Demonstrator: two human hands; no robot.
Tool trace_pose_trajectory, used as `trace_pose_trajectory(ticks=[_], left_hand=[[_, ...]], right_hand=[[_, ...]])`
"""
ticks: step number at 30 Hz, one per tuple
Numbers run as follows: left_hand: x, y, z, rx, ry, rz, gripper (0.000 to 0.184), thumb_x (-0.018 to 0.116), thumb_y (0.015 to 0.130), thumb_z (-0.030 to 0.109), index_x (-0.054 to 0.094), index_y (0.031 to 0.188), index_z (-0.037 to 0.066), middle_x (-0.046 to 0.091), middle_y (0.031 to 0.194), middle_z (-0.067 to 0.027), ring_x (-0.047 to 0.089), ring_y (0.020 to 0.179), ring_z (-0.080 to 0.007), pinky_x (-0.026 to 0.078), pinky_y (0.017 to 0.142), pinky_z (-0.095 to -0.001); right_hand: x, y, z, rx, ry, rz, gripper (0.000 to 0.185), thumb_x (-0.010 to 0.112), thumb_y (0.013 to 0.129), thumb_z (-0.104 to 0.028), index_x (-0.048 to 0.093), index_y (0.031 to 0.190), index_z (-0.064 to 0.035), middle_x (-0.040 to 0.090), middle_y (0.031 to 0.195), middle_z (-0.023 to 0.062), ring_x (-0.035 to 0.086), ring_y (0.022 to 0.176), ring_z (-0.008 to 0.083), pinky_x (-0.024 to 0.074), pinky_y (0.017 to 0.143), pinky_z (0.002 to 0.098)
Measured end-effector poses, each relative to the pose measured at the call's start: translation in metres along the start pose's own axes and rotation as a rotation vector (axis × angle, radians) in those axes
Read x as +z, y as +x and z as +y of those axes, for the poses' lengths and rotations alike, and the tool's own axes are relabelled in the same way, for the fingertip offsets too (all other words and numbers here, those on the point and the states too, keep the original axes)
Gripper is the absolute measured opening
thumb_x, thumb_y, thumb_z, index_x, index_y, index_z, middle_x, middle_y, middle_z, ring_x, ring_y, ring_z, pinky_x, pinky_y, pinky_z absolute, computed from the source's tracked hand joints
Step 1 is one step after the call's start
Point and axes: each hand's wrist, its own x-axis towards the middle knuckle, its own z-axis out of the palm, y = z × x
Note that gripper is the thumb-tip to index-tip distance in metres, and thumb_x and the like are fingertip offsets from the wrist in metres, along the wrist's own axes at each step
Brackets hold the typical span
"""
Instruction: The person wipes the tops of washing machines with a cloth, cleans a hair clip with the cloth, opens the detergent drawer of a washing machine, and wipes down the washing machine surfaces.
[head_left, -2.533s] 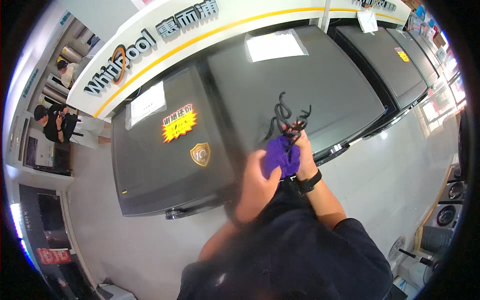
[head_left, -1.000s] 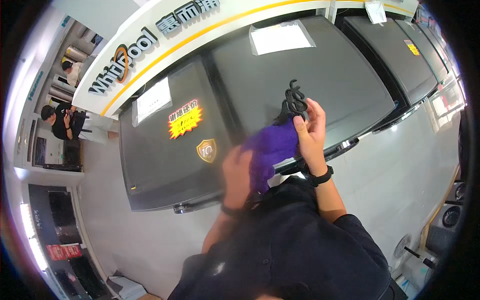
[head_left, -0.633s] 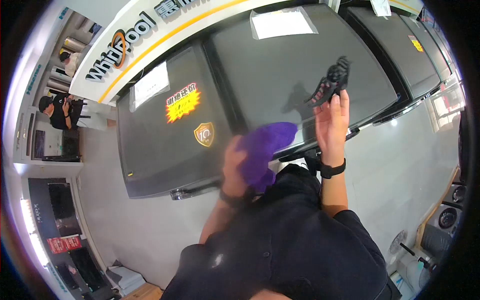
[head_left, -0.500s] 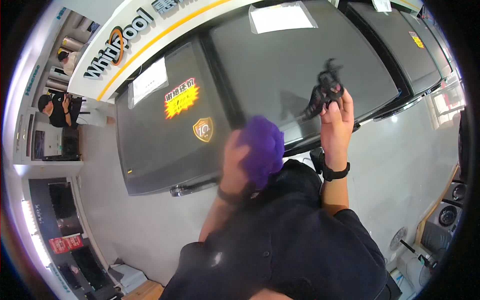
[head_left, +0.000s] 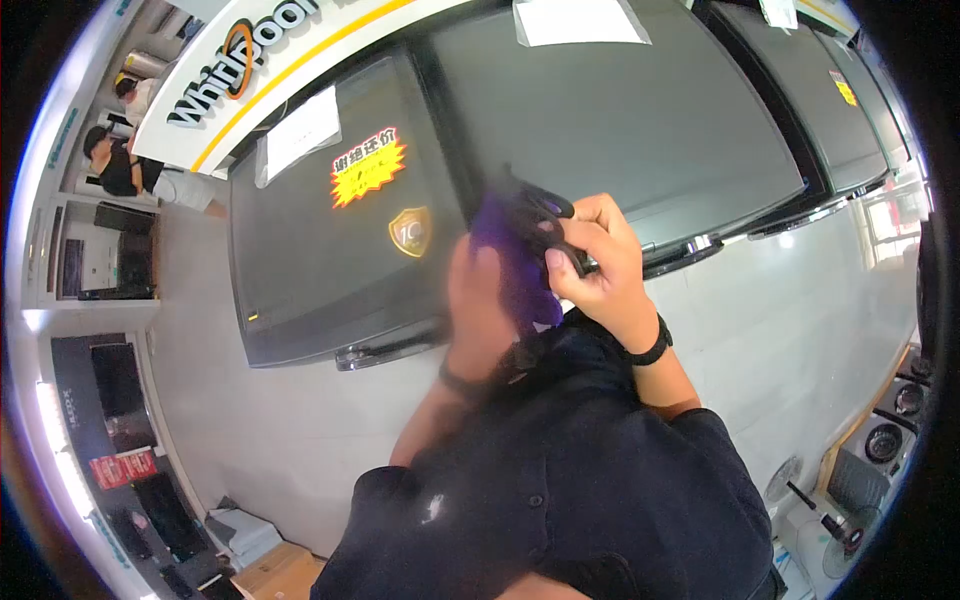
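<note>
My left hand (head_left: 474, 305), smeared by motion, is closed around a bunched purple cloth (head_left: 520, 285) in front of my chest. My right hand (head_left: 605, 265) grips a dark, irregularly shaped black object (head_left: 540, 212) between thumb and fingers. The black object lies against the cloth and covers part of it; its exact kind is not clear. Both hands are close together above the front edge of a dark grey appliance surface (head_left: 610, 120). Black bands circle both wrists.
A second dark grey appliance panel (head_left: 330, 270) with a yellow price sticker (head_left: 367, 172) lies to the left. White sheets (head_left: 580, 22) rest near the back, below the Whirlpool sign (head_left: 240, 60). Two people stand at the far left. A fan (head_left: 815, 510) is at lower right.
My right hand has moved left and down with the black object, bringing it against the purple cloth. My left hand still holds the cloth. My view has shifted slightly.
</note>
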Motion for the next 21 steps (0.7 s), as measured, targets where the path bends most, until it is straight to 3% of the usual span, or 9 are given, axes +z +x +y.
trace_pose_trajectory(ticks=[4,8,11,14,17,21], left_hand=[[-0.013,0.008,-0.002,0.193,0.051,0.077,0.043,0.041,0.106,0.033,0.047,0.134,0.0,0.061,0.122,-0.0112,0.063,0.104,-0.02,0.052,0.088,-0.0346],[-0.009,0.012,0.019,0.226,0.029,0.048,0.04,0.044,0.105,0.028,0.051,0.133,0.0,0.063,0.119,-0.0091,0.063,0.103,-0.0175,0.051,0.088,-0.0322],[-0.025,0.011,0.004,0.176,0.265,0.109,0.033,0.05,0.103,0.019,0.055,0.129,0.0,0.064,0.117,-0.0064,0.061,0.102,-0.0141,0.05,0.088,-0.0297],[-0.012,0.003,0.001,0.129,0.222,0.15,0.025,0.06,0.098,0.014,0.061,0.119,0.0,0.064,0.105,-0.0027,0.058,0.093,-0.01,0.049,0.082,-0.0274],[-0.019,-0.002,-0.008,0.028,0.306,0.132,0.023,0.061,0.097,0.01,0.061,0.118,-0.001,0.064,0.104,-0.002,0.058,0.093,-0.0096,0.049,0.083,-0.027],[-0.013,-0.002,0.0,0.035,0.32,0.109,0.021,0.063,0.097,0.011,0.061,0.114,-0.002,0.064,0.102,-0.0014,0.057,0.092,-0.0085,0.048,0.083,-0.0268]], right_hand=[[0.0,0.005,-0.007,0.006,-0.059,-0.084,0.016,0.074,0.075,-0.011,0.065,0.086,-0.0027,0.051,0.079,0.0087,0.051,0.065,0.0194,0.0409,0.055,0.0319],[0.007,0.0,-0.006,-0.068,-0.11,-0.217,0.026,0.076,0.073,-0.017,0.053,0.073,-0.0048,0.042,0.068,0.0109,0.044,0.058,0.0275,0.0357,0.05,0.0373],[0.011,0.001,-0.008,-0.102,-0.163,-0.133,0.026,0.075,0.073,-0.017,0.053,0.075,-0.0037,0.043,0.069,0.0107,0.044,0.057,0.0281,0.0358,0.049,0.038],[0.012,-0.001,-0.005,-0.068,-0.155,-0.058,0.023,0.073,0.074,-0.014,0.055,0.081,-0.0014,0.047,0.07,0.0122,0.045,0.057,0.0284,0.0367,0.051,0.0384],[0.01,0.003,-0.01,-0.001,-0.205,-0.009,0.027,0.075,0.074,-0.022,0.061,0.09,-0.0047,0.052,0.075,0.0131,0.052,0.059,0.0318,0.0442,0.053,0.0403],[0.008,0.006,-0.01,-0.023,-0.177,0.034,0.041,0.074,0.076,-0.019,0.063,0.111,-0.0013,0.054,0.08,0.0136,0.054,0.062,0.0284,0.0447,0.056,0.0364]])
